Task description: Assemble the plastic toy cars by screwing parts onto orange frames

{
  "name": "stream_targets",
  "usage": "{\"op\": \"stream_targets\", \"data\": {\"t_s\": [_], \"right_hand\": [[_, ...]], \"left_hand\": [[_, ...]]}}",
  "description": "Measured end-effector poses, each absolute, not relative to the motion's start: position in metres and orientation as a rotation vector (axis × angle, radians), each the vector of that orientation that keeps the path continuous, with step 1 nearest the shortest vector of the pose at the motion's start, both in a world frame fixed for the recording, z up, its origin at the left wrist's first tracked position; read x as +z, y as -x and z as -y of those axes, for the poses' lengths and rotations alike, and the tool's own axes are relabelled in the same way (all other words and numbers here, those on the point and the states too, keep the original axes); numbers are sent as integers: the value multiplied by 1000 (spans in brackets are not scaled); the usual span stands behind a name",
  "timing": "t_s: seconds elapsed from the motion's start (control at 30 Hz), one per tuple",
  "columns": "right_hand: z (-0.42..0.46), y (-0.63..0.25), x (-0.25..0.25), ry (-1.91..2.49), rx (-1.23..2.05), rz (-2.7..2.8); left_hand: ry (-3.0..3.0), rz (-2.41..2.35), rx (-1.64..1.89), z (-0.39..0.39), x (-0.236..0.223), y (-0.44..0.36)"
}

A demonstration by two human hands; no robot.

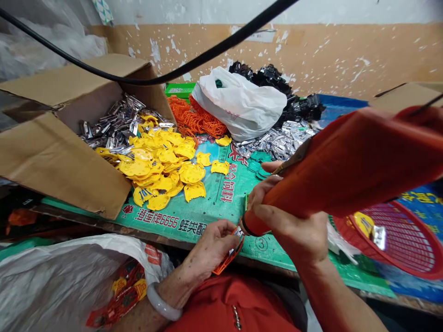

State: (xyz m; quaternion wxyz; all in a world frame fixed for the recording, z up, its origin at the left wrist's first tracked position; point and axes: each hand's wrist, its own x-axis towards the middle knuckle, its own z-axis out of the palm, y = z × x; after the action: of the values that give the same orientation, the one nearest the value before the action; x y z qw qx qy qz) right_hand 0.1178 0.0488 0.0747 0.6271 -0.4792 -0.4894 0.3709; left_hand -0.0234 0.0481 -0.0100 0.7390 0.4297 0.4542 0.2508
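My left hand (211, 246) is closed on an orange plastic piece (221, 266) with a shiny metal part on it, just over the table's front edge. Wrapped round a red power screwdriver (346, 161) is my right hand (294, 230). The tool points down and left, its dark-ringed end beside the orange piece; the tip itself is hidden. Yellow plastic pieces (166, 161) lie heaped beyond my left hand, with a few loose ones near. Some green plastic pieces (259, 163) are partly behind the fingers of my right hand.
A cardboard box (97, 170) spills metal clips (114, 120). Behind are orange pieces (194, 120), a white plastic bag (242, 106), black parts (277, 83) and more clips (287, 138). A red basket (408, 244) stands right; a bag of assembled pieces (69, 258) sits front left. A black cable (194, 69) crosses above.
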Motion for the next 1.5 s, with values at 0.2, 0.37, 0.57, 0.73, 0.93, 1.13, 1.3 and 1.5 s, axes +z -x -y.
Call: {"op": "stream_targets", "data": {"t_s": [0.2,0.37,0.57,0.73,0.93,1.13,1.3,1.5], "right_hand": [[-50,-120,70,1046,841,1185],[-48,-126,71,975,874,1200],[-49,-152,68,967,694,975],[-54,-166,46,1076,637,889],[-53,-164,34,1021,684,876],[-53,-165,35,1007,689,863],[-53,-164,34,1054,661,888],[-55,-164,33,1060,654,888]], "left_hand": [[-913,-986,589,-47,-12,22],[-864,-1002,523,-50,-8,24],[-1013,-1147,519,-56,7,29],[-1052,-1189,513,-61,13,28],[-1028,-1190,508,-60,6,27],[-1038,-1174,498,-60,0,26],[-1046,-1177,492,-58,-6,24],[-1030,-1145,518,-59,-9,25]]}}
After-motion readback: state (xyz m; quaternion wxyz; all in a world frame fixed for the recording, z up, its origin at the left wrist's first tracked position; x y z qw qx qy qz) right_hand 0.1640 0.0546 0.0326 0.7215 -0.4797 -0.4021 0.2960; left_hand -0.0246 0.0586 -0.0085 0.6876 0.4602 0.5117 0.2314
